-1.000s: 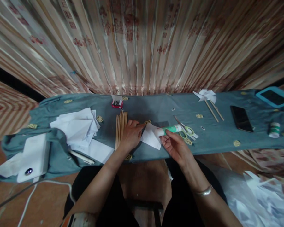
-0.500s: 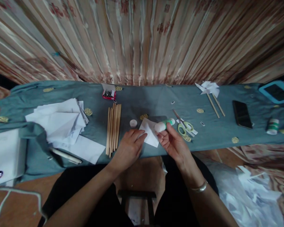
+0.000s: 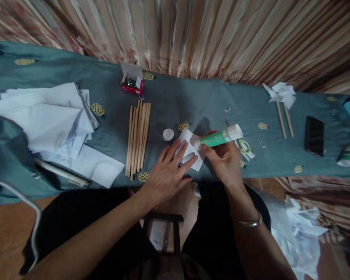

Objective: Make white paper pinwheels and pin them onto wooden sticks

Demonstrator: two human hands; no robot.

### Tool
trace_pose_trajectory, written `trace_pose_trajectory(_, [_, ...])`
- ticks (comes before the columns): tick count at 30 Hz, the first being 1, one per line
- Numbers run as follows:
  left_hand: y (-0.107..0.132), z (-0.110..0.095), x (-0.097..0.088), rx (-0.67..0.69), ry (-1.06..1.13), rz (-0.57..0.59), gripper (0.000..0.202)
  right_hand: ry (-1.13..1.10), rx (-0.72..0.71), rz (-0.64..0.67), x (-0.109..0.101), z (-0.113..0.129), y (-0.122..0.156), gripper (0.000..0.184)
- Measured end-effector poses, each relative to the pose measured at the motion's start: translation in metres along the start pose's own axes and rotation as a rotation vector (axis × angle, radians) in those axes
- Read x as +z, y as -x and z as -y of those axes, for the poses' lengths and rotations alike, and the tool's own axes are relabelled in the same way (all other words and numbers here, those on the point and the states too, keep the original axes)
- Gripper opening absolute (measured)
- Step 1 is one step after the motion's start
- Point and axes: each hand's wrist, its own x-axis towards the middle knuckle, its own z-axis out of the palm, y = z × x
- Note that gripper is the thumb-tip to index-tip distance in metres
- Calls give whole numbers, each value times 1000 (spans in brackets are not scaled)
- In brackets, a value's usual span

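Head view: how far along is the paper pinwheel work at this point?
Done: finished pinwheels on sticks lie at the far right, and the glue cap is off. In hand: the left hand presses a folded paper piece flat while the right hand holds the glue stick with its tip at the paper. Left: a bundle of bare sticks and a stack of white sheets lie unused.

The glue stick [image 3: 220,137], a green tube with white ends, is held nearly level in the right hand [image 3: 226,163], its open tip touching the small white paper [image 3: 189,139]. The paper lies flat under the left hand's [image 3: 166,175] spread fingers.
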Motion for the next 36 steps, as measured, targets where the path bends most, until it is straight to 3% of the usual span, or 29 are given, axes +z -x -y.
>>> trace_pose_trajectory(7, [-5, 2, 3, -11, 18, 6, 56, 296, -145, 115, 0, 5, 1, 33])
trace_pose_trajectory(14, [-5, 2, 4, -11, -1, 1, 56, 476, -192, 106, 2, 9, 2, 31])
trace_pose_trajectory(36, [-6, 2, 6, -26, -20, 17, 57, 606, -224, 157, 1, 10, 0, 30])
